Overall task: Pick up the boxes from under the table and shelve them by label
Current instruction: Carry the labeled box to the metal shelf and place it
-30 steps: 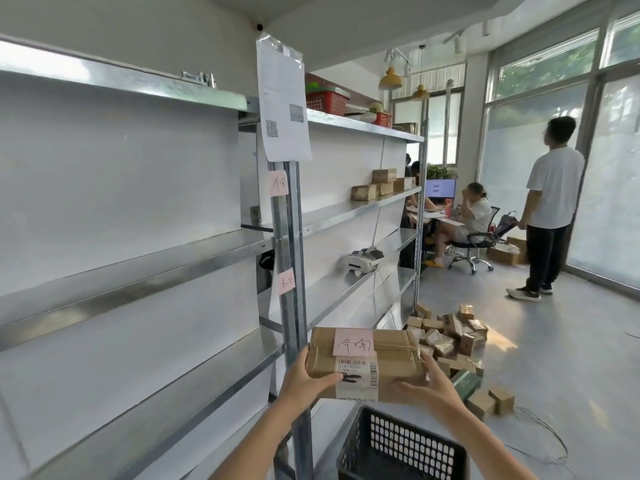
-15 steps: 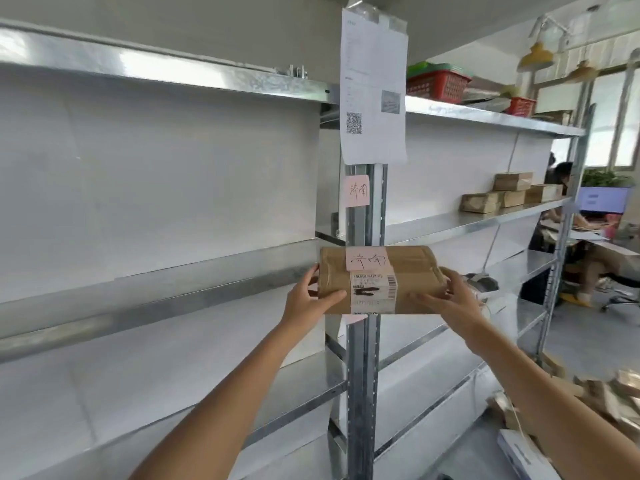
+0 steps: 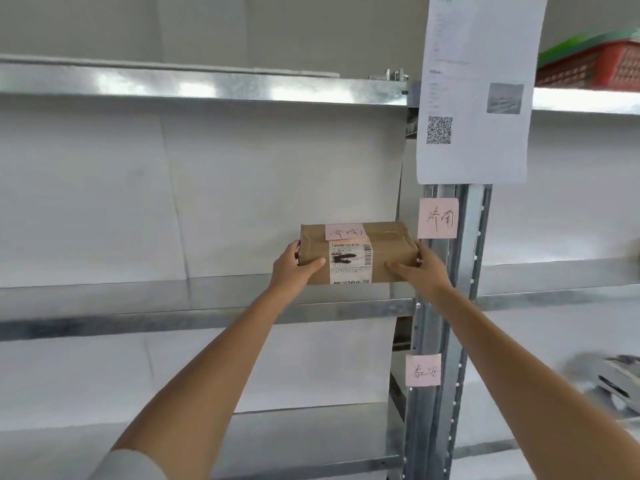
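A brown cardboard box (image 3: 384,249) with a pink handwritten note on top and a white barcode label on its front is over the middle metal shelf (image 3: 138,299), at that shelf's right end. My left hand (image 3: 291,268) grips its left end and my right hand (image 3: 420,268) grips its right end. Whether the box rests on the shelf or hovers just above it, I cannot tell. A pink note (image 3: 438,218) with matching handwriting is stuck on the upright post (image 3: 450,306) just right of the box.
A second pink note (image 3: 423,370) sits lower on the post. A white sheet with a QR code (image 3: 479,88) hangs above. A red basket (image 3: 595,67) stands on the top right shelf. More metal shelves run above and below.
The box went from waist height above a black crate up and left into the middle shelf bay. My view turned from the room toward the shelving.
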Motion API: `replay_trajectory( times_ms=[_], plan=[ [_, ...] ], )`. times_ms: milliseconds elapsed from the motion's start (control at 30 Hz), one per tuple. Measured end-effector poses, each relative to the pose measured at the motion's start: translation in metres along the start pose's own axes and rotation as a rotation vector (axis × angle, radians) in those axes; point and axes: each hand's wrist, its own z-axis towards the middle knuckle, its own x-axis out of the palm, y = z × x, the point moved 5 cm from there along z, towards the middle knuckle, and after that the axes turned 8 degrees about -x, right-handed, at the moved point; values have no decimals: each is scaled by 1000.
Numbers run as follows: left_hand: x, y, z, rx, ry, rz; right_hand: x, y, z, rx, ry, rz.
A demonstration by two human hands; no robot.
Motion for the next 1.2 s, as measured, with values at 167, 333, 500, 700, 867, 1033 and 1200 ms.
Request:
replay_trajectory(
  times_ms=[167,333,500,700,867,1033,1200],
  plan=[
    [15,16,16,-102,-96,89,21,-31,36,31,143,-118],
    [27,35,17,-196,-87,208,42,-58,41,103,251,-234],
    [27,37,22,-221,-96,192,48,-62,45,88,225,-263],
    [27,41,18,-226,-103,166,48,-64,40,120,225,-240],
    [22,42,2,-216,-114,192,40,-62,21,60,212,-259],
    [19,48,-36,-167,-73,318,30,-52,-19,-24,257,-317],
    [-2,54,-82,-146,-10,541,34,-25,-67,-117,376,-531]
  ],
)
